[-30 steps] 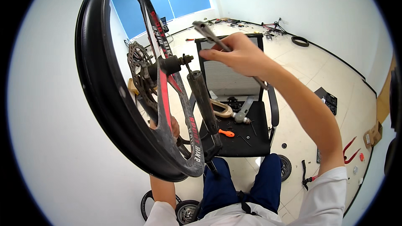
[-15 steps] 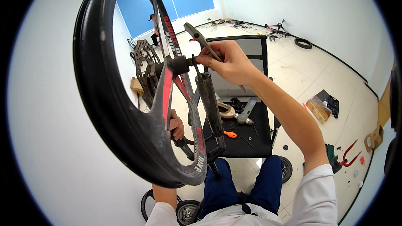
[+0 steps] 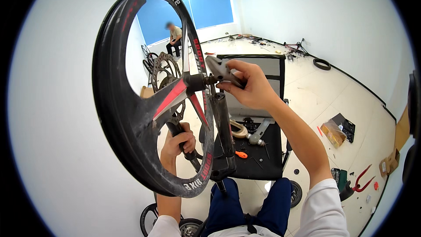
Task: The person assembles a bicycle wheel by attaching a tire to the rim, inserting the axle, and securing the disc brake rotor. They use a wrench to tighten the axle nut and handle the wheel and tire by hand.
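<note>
A small black wheel (image 3: 115, 92) with red-and-white spokes stands upright in front of me, a disc brake rotor (image 3: 163, 66) on its far side. Its hub (image 3: 193, 81) sits at the top of a black bicycle fork (image 3: 224, 127). Seen through the spokes, my left hand (image 3: 182, 140) is closed around a fork leg. My right hand (image 3: 247, 83) holds a grey metal wrench (image 3: 218, 68), whose head is at the axle end beside the hub. Whether the wrench is seated on the nut I cannot tell.
A black mesh chair (image 3: 263, 162) stands ahead, bearing a C-shaped clamp (image 3: 239, 130), a grey tool (image 3: 260, 132), an orange-handled screwdriver (image 3: 240, 154) and hex keys. A toolbox (image 3: 347, 129), a red fork (image 3: 362, 179) and a tyre (image 3: 322, 64) lie on the floor. Another person (image 3: 174, 39) sits far back.
The wheel and fork have shifted right and lower in view. My right hand has turned the wrench so its head now meets the axle end. My left hand keeps its grip on the fork.
</note>
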Tool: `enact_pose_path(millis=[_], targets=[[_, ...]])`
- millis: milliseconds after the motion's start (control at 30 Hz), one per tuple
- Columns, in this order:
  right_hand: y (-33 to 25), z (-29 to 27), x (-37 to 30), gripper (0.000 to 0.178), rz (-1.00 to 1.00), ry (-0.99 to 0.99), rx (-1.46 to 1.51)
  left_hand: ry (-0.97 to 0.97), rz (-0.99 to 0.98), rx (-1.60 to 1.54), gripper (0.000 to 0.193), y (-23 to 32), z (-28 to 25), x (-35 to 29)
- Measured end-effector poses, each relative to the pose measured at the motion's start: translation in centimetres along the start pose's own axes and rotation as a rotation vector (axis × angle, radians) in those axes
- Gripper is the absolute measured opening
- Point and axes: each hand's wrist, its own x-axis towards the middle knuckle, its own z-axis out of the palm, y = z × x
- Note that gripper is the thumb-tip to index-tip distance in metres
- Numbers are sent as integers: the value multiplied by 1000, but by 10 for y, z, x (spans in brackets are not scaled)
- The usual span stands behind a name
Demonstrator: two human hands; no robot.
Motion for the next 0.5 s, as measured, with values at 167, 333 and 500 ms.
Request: enact_pose_path(millis=[167,333,500], targets=[[-5,6,3,19,156,61,15,63,-5,41,19,0,1,-2],[6,5,9,30,265,95,21,101,-3,44,20,2,12,1],[24,-11,-2,31,396,92,-31,52,-17,45,22,1,5,2]])
